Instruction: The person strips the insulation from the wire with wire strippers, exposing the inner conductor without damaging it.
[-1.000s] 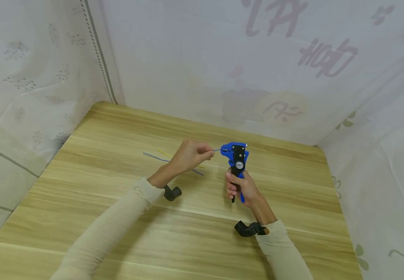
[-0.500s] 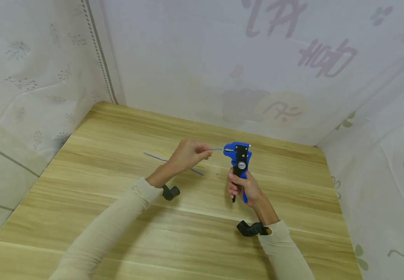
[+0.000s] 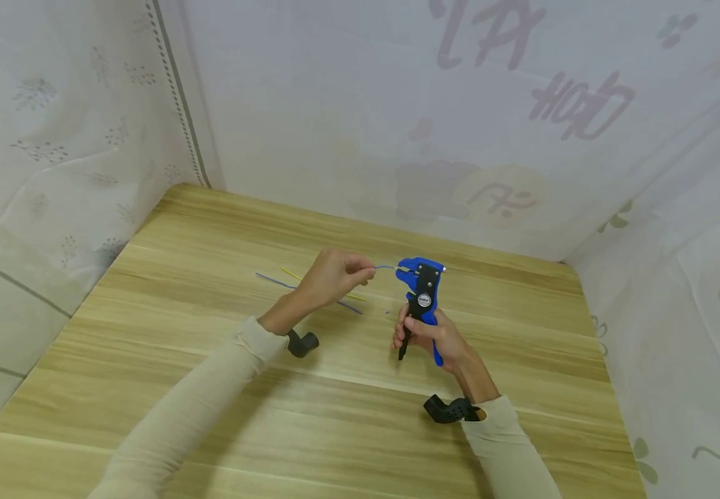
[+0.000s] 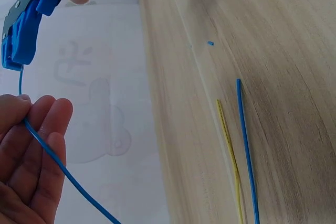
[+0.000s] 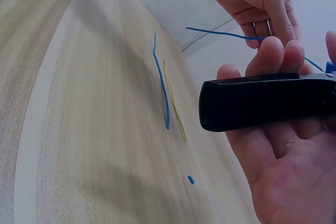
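Between thumb and fingertips my left hand (image 3: 335, 277) pinches a blue wire (image 4: 73, 181), whose free tail hangs past the palm in the left wrist view. Its other end reaches the mouth of a blue-and-black wire stripper (image 3: 427, 281); how deep it sits there I cannot tell. My right hand (image 3: 443, 337) grips the stripper by its handles, which stand spread, the head upright. On the table behind the left hand lie a second blue wire (image 4: 245, 140) and a yellow wire (image 4: 228, 142). A tiny blue piece (image 5: 191, 180) lies apart from them.
The wooden table (image 3: 335, 430) meets a printed white cloth (image 3: 335, 104) at its back edge, with more cloth at both sides. A black wrist mount (image 3: 450, 410) projects from the right wrist, another mount (image 3: 303, 343) from the left.
The stripper shifted right, then back left, and its handles have spread apart. A tiny blue piece has appeared on the table since one second ago. My left hand has hardly moved.
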### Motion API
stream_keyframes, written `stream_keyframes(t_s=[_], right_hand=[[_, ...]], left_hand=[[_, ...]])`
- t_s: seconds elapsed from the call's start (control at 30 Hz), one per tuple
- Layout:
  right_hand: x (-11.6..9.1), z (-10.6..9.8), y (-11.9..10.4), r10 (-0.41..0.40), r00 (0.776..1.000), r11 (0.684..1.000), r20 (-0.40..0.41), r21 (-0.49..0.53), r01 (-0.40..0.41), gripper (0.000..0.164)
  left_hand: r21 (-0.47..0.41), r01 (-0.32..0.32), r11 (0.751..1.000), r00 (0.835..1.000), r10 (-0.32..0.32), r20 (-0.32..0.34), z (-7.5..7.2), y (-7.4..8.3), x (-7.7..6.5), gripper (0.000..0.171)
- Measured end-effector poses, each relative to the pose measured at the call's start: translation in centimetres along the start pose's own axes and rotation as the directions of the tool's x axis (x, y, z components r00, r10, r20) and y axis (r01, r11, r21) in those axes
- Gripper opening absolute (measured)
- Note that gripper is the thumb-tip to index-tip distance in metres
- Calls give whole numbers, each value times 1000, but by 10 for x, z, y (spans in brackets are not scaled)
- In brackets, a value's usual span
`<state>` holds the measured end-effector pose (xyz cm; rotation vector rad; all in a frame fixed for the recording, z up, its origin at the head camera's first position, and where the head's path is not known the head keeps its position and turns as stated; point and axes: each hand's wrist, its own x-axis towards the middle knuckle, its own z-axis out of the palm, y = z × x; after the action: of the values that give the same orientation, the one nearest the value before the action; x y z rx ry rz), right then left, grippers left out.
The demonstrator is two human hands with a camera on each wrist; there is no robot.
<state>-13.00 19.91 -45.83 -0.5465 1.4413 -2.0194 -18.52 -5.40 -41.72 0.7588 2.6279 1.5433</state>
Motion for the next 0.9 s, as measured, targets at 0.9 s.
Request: stream_keyframes(t_s=[0.9], right_hand=[[-7, -9, 4, 47, 999, 996, -21, 79, -45, 10]], left_hand=[[417, 19, 909, 997, -48, 58, 6, -38, 17, 14]])
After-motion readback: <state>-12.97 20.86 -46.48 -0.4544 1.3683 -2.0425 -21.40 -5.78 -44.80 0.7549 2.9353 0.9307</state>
